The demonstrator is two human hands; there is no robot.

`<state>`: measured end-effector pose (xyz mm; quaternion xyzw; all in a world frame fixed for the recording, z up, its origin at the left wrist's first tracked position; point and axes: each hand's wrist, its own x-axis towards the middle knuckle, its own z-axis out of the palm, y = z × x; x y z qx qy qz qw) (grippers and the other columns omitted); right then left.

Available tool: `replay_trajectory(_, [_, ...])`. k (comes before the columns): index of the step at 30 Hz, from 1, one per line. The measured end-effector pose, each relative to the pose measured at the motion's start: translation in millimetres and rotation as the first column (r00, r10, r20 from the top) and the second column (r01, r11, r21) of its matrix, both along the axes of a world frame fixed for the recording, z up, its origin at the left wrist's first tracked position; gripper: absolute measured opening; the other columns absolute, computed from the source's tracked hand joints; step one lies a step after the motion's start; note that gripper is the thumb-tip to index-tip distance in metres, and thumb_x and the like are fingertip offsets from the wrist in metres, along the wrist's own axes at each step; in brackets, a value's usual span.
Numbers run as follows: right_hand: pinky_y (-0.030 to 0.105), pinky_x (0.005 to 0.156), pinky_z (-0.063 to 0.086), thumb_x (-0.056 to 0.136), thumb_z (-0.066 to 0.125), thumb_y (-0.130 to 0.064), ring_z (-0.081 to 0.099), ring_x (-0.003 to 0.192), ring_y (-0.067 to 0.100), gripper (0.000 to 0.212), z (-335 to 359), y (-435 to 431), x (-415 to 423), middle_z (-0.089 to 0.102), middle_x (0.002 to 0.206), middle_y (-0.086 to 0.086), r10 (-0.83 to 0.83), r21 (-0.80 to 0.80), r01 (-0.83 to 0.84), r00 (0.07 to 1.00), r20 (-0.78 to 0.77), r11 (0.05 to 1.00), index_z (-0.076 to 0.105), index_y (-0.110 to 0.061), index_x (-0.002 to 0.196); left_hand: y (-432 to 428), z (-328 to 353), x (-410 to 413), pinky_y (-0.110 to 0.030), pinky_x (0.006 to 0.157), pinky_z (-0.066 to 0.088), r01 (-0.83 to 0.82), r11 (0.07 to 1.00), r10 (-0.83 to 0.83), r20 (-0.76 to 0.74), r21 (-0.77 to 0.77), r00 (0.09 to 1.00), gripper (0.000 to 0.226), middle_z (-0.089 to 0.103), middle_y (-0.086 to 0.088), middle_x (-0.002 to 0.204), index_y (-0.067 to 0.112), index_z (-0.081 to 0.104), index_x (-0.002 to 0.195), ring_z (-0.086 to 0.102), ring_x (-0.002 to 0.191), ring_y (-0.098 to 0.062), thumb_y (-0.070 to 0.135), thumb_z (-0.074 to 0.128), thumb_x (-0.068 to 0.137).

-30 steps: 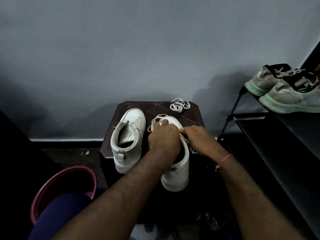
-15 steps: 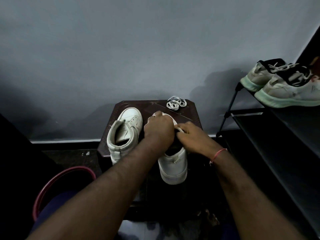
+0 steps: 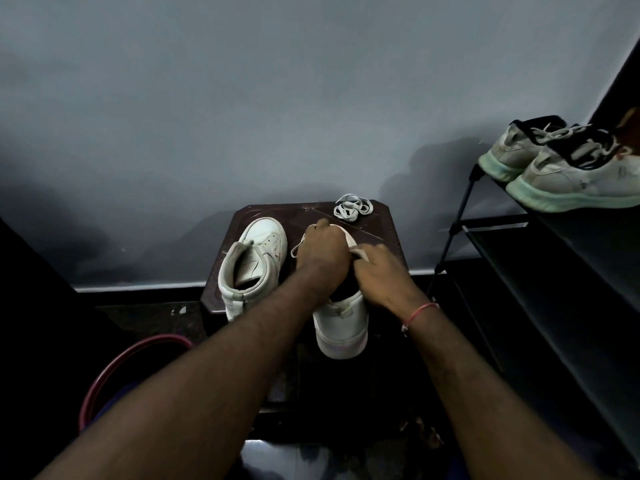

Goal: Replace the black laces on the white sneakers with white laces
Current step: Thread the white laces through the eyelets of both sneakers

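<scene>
My right grip (image 3: 381,275) pinches the white lace (image 3: 361,254). My left grip (image 3: 320,254) curls over the sneaker (image 3: 341,320), can't tell on what. The heel seems past the desk (image 3: 386,232) near edge, so a hard tug might dump it.

The stool (image 3: 381,230) top is dark brown plastic, glossy, with a moulded pattern. On it, both sneakers (image 3: 263,244) look like smooth, matt white leather. The lace (image 3: 360,253) I hold and the spare lace (image 3: 352,207) at the stool's far edge are flat woven cloth. Right of the stool, the rack (image 3: 453,237) is matt black metal tube. Behind the stool, the wall (image 3: 311,98) is matt grey paint. Left of it, the tub (image 3: 114,368) rim is shiny red plastic.
</scene>
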<state>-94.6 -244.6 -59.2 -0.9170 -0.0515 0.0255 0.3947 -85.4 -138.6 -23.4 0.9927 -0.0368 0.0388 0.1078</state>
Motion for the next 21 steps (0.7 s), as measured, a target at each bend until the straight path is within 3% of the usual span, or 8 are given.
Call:
replay_trajectory(3, [0.042,0.091,0.047,0.069,0.029,-0.038,0.058,0.105,0.035,0.055,-0.4,3.7,-3.9,0.062,0.109,0.016,-0.110,-0.028,0.110,0.994,-0.002,0.994,0.065,-0.015,0.104,7.7,5.5,-3.3,-0.035,0.098,0.037,-0.005,0.995,0.000,-0.046,-0.104,0.999,0.028,0.055,-0.017,0.119,0.001,0.067,0.104,0.048,0.116,-0.032,0.019,0.055,0.087])
replay_trajectory(5, [0.044,0.093,0.046,0.071,0.030,-0.040,0.056,0.108,0.035,0.051,0.4,6.0,-7.4,0.061,0.112,0.015,-0.131,-0.048,0.131,0.991,0.000,0.990,0.063,-0.016,0.101,12.9,10.4,-12.1,-0.034,0.099,0.039,-0.032,0.976,0.019,-0.060,-0.217,0.998,0.025,0.059,-0.019,0.117,-0.001,0.067,0.103,0.051,0.114,-0.032,0.014,0.055,0.086])
replay_trajectory(9, [0.045,0.103,0.040,0.091,0.045,-0.027,0.046,0.124,0.032,0.036,2.2,9.0,-14.7,0.045,0.135,0.012,-0.157,-0.034,0.158,0.987,0.033,0.987,0.053,-0.021,0.125,29.3,13.9,-26.5,-0.033,0.090,0.051,-0.086,0.838,0.034,-0.106,-0.538,0.994,0.027,0.070,-0.016,0.095,-0.011,0.063,0.099,0.064,0.096,-0.028,0.004,0.069,0.077])
replay_trajectory(11, [0.045,0.108,0.036,0.087,0.052,-0.017,0.037,0.132,0.033,0.049,6.9,10.5,-22.3,0.031,0.146,0.012,-0.161,-0.036,0.172,0.965,0.209,0.984,0.047,-0.023,0.136,36.2,12.7,-34.3,-0.018,0.071,0.047,-0.102,0.754,0.013,-0.140,-0.649,0.990,0.013,0.064,-0.008,0.076,-0.009,0.068,0.080,0.056,0.076,-0.016,0.003,0.072,0.077])
replay_trajectory(14, [0.045,0.093,0.045,0.078,0.063,-0.015,0.045,0.114,0.028,0.044,10.4,12.9,-26.4,0.047,0.126,0.006,-0.033,-0.174,0.141,0.859,0.510,0.975,0.063,-0.028,0.120,38.6,9.9,-41.1,-0.028,0.058,0.036,-0.058,0.637,-0.026,-0.096,-0.769,0.995,0.030,0.051,0.000,0.059,0.014,0.063,0.054,0.044,0.059,-0.013,0.009,0.070,0.082])
replay_trajectory(16, [0.043,0.081,0.049,0.080,0.066,-0.014,0.048,0.098,0.025,0.029,10.8,11.0,-23.3,0.053,0.105,0.004,0.019,-0.162,0.076,0.855,0.518,0.984,0.070,-0.025,0.106,37.3,6.0,-40.6,-0.029,0.061,0.038,-0.014,0.632,-0.017,-0.032,-0.775,0.999,0.023,0.055,-0.002,0.064,0.013,0.067,0.062,0.049,0.061,-0.013,0.012,0.068,0.086])
replay_trajectory(19, [0.036,0.077,0.047,0.085,0.064,-0.012,0.049,0.090,0.022,0.020,7.8,5.4,-13.6,0.056,0.092,0.002,0.050,-0.092,-0.007,0.878,0.475,0.996,0.075,-0.020,0.101,36.9,-5.9,-41.4,-0.026,0.074,0.046,0.052,0.651,0.017,0.084,-0.757,0.996,0.006,0.061,0.005,0.088,0.021,0.067,0.079,0.060,0.082,-0.007,0.021,0.067,0.084])
replay_trajectory(21, [0.031,0.078,0.044,0.087,0.061,-0.017,0.052,0.091,0.023,0.018,6.1,3.3,-9.5,0.061,0.091,0.000,0.063,-0.058,-0.041,0.892,0.448,0.997,0.075,-0.019,0.099,37.7,-23.7,-47.3,-0.027,0.082,0.046,0.082,0.689,0.057,0.167,-0.720,0.984,0.021,0.056,0.007,0.102,0.025,0.062,0.097,0.055,0.096,-0.006,0.026,0.063,0.076])
